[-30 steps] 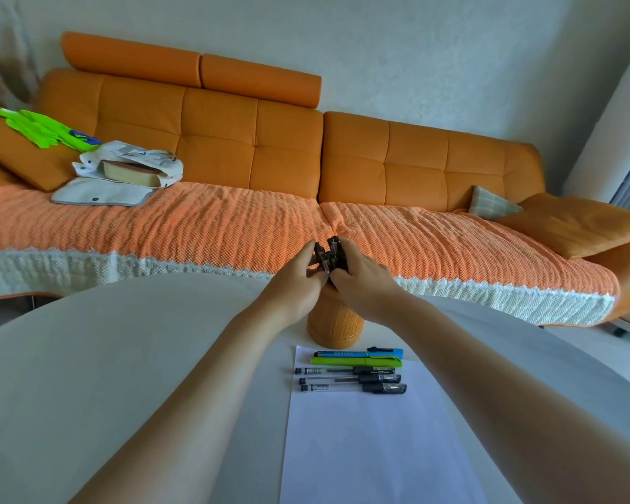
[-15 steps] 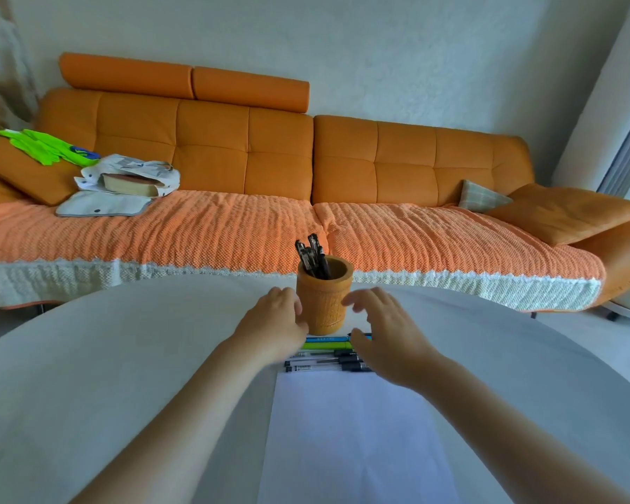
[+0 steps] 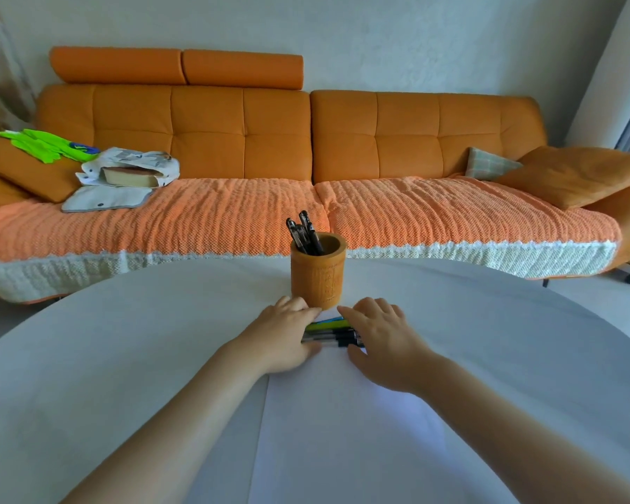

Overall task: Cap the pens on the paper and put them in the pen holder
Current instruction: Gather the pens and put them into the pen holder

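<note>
Part of the job looks done: several dark pens point(image 3: 303, 234) already stand in the pen holder point(image 3: 318, 274), just beyond your fingertips. What is left lies between your hands, a small row of pens point(image 3: 330, 334) at the far end of the paper point(image 3: 342, 431): a blue one and a green one farthest from you, then a few clear-barrelled ones with dark caps. Your hands cover both ends of the row, so you cannot tell from here whether every pen is capped.

Your left hand point(image 3: 284, 334) lies low over the left ends of the row, fingers loosely extended and touching the pens, thumb by the nearest one. Your right hand point(image 3: 382, 340) is spread over the right ends, fingers relaxed and slightly apart. Neither hand appears closed round a pen, and no pen is lifted off the paper. The rest of the sheet runs back between your forearms across the bench point(image 3: 124, 358).
</note>
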Tool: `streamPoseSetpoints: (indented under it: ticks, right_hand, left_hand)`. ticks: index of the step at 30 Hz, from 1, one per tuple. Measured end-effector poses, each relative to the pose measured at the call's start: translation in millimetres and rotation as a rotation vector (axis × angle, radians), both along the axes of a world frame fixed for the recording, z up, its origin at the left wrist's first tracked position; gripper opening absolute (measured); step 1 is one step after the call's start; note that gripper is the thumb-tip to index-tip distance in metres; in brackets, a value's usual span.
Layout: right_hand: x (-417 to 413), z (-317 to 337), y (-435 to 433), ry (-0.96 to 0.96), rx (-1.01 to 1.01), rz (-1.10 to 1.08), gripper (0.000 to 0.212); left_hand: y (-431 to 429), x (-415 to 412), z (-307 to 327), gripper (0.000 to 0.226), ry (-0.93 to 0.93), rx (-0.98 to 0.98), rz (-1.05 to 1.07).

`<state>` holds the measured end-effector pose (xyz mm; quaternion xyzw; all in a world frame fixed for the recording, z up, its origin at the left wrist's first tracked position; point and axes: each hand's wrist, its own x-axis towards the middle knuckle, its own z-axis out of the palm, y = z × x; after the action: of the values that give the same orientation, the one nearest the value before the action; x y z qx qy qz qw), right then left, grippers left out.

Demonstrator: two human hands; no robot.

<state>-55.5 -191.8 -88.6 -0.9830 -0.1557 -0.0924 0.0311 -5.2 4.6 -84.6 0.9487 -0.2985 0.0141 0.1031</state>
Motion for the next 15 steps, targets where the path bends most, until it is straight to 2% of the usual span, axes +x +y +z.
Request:
streamPoseSetpoints:
  ticks: [3,6,11,15]
  right_hand:
    - [3,1,0,-0.034,-0.010,0.025,0.064]
    - [5,3,2,-0.013,-0.025,0.078,0.062]
    - [5,8,3,-0.040,-0.122,0.087,0.047]
    - [4,13,6,0.025,-0.068,0.092,0.032]
  left_hand:
    - [-1,0,5,0.051,0.098,-0.018,0.004]
    - [-3,-4,9,0.041,0.107,-0.021,-0.014]
    - [-5,-8,11,0.041,0.115,0.015,-0.025]
    - [-8,-10,13,0.031,0.141,0.014,-0.031]
